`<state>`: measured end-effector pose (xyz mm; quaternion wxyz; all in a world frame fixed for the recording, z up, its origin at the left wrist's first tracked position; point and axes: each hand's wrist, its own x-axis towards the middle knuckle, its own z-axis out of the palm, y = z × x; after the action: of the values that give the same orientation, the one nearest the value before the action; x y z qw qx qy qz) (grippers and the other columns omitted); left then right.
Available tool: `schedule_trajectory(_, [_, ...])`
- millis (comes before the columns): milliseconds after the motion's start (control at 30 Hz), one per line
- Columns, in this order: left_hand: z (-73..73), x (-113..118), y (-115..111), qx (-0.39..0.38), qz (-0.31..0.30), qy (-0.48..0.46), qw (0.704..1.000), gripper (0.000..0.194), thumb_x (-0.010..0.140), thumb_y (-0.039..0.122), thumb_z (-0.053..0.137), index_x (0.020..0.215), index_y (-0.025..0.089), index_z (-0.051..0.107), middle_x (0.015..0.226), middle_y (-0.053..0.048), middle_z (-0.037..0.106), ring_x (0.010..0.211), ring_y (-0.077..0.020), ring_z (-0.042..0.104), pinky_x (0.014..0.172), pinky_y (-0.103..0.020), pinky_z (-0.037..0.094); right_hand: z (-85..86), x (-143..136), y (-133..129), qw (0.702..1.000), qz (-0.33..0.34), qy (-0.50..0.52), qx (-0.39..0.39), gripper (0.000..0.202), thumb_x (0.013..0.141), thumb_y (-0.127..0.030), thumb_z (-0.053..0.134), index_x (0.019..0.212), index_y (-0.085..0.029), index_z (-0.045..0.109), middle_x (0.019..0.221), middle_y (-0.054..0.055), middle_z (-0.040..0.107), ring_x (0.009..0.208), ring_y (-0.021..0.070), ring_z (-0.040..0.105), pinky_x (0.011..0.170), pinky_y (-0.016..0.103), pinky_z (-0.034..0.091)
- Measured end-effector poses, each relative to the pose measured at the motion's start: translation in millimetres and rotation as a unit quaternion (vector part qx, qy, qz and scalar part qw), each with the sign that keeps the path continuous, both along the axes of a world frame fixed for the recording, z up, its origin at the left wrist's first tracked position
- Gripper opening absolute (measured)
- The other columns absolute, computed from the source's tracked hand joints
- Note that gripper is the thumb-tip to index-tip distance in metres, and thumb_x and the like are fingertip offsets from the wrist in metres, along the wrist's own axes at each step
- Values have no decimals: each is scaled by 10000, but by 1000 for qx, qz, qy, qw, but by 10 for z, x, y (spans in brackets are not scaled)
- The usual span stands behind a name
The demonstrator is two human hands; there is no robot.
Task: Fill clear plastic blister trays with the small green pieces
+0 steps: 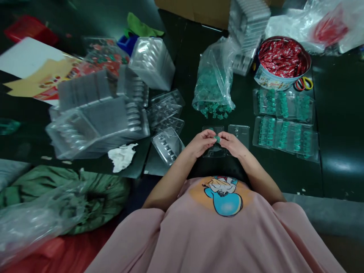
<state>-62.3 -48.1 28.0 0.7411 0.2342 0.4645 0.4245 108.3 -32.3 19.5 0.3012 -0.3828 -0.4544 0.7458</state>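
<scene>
One green piece (217, 139) is pinched between left hand (204, 141) and right hand (232, 144), above a clear tray (215, 152); a second tray (239, 131) lies nearer the right hand.

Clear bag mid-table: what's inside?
Small green pieces are visible through the clear bag, mostly toward its near end, with some lying loose just outside that end. The outer pieces hide whatever is deeper; glare and creases leave the far end unclear.

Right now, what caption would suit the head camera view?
Left hand and right hand hold a small green piece above a clear tray.
</scene>
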Motion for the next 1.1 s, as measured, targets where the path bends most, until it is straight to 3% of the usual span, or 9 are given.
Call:
schedule_trajectory(167, [-7,16,14,28,16,24,999,357,503,160,847,813,165,669,710,35,596,616,-61,558,604,-192,445,-72,80,-20,994,6,-58,94,230,814,-417,616,803,-206,525,674,-58,432,600,95,365,572,235,282])
schedule_trajectory(300, [-26,55,26,72,38,76,994,327,508,175,819,795,159,663,709,30,590,646,-76,545,628,-202,446,-71,87,-68,979,-24,-127,158,145,844,-354,558,827,-211,537,726,-37,524,636,111,438,618,251,346])
schedule_trajectory(400, [-30,87,27,112,56,106,986,292,546,186,792,786,164,628,713,39,580,665,-76,535,663,-204,443,-37,46,-101,977,-64,-117,166,148,838,-361,566,849,-216,538,859,-5,608,697,120,506,662,261,398])
schedule_trajectory(567, [13,109,15,164,63,144,974,254,593,186,754,783,165,587,720,41,571,673,-76,523,677,-208,416,-21,-5,-103,985,-119,-47,120,235,753,-367,675,844,-228,509,864,-8,634,768,132,573,724,271,443])
schedule_trajectory(833, [73,153,-10,188,60,185,963,197,630,174,689,799,173,588,739,28,558,699,-95,521,691,-228,416,-41,-52,-107,981,-161,-36,106,232,694,-311,677,769,-224,475,775,-28,585,690,109,516,673,253,411])
schedule_trajectory(1100, [64,173,-4,196,65,216,954,181,620,127,663,794,169,631,711,30,570,667,-90,522,658,-224,417,-9,-76,-144,984,-151,69,-60,388,609,-295,710,705,-234,339,694,-58,469,559,69,365,549,224,323])
